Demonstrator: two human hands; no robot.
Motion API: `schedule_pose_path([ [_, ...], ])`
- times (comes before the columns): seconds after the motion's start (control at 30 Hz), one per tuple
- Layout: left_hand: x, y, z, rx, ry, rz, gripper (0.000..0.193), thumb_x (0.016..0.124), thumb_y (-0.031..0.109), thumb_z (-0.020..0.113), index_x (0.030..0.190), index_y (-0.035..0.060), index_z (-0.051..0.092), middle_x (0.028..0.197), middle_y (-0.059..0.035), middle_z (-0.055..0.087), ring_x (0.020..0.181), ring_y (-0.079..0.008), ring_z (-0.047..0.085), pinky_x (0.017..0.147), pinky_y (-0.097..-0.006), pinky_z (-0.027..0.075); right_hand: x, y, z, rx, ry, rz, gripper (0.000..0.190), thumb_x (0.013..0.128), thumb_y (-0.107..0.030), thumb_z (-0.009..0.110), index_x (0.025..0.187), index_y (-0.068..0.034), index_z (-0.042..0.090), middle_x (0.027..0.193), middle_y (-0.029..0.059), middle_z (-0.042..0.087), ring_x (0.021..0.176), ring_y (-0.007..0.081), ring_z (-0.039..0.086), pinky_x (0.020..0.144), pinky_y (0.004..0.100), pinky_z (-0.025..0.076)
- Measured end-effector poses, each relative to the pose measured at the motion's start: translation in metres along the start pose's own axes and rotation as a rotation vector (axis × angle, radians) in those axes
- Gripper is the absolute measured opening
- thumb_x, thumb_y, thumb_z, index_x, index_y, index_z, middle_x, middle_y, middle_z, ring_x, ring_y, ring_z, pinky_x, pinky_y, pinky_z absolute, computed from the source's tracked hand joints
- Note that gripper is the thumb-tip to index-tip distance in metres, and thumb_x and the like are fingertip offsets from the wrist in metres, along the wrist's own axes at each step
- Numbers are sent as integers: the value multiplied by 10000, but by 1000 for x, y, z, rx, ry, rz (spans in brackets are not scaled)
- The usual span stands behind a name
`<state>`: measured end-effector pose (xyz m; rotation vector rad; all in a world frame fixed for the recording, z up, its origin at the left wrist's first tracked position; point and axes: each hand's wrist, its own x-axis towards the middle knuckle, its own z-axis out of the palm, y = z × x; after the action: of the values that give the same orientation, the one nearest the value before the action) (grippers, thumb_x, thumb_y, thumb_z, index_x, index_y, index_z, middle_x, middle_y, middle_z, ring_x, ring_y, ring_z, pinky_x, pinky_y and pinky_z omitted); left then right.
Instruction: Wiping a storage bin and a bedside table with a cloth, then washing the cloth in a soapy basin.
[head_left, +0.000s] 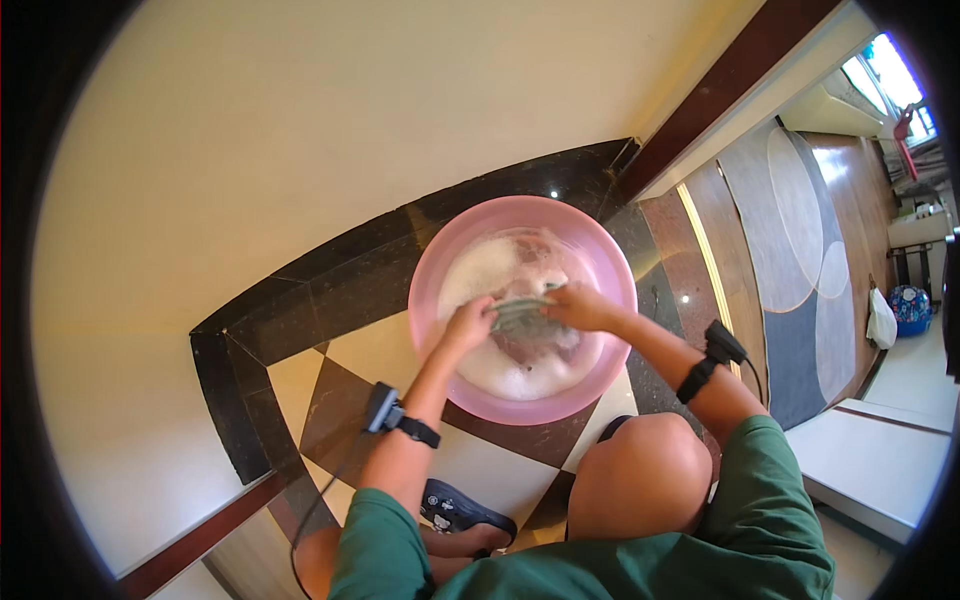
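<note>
A round pink plastic basin (523, 411) stands on the tiled floor in front of me, with sudsy water (480, 262) in it. Over its middle, my left hand (471, 324) grips one end of a wet grey-green cloth (521, 307). The other end is held in my right hand (576, 306), so the cloth spans the gap between them. Its lower part hangs at the water, and I cannot tell how much lies under the surface. White foam covers much of the water around the cloth.
A cream wall (300, 150) with a black stone border (360, 262) runs behind the basin. At the right are a doorway frame (720, 105), a grey patterned rug (795, 247), a white bag (882, 319) and a blue backpack (910, 309). My knee (645, 472) is close to the basin.
</note>
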<state>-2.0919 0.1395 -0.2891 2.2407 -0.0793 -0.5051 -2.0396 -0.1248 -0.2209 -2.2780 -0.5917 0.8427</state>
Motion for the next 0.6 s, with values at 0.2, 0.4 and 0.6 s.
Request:
schedule_pose_path([
  [0.2,4,89,-100,-629,-243,-95,122,960,188,661,1050,105,668,858,38,598,809,-79,561,734,-300,473,-38,-75,-98,295,-46,-61,229,873,-142,688,1075,-35,685,829,94,673,794,190,645,736,346,516],
  [0.4,-2,95,-129,-155,-173,143,227,973,230,642,1084,33,626,852,-9,588,813,-106,550,738,-278,448,-44,-90,-115,459,55,-132,388,819,-18,695,1203,-16,640,991,47,671,906,135,622,822,309,514],
  [0.6,23,33,-66,-454,-32,59,215,967,200,630,1072,15,600,914,-81,641,881,-158,616,784,-317,474,-3,-5,-48,318,177,31,405,816,-67,719,1218,-79,667,1022,157,683,940,255,660,848,358,518],
])
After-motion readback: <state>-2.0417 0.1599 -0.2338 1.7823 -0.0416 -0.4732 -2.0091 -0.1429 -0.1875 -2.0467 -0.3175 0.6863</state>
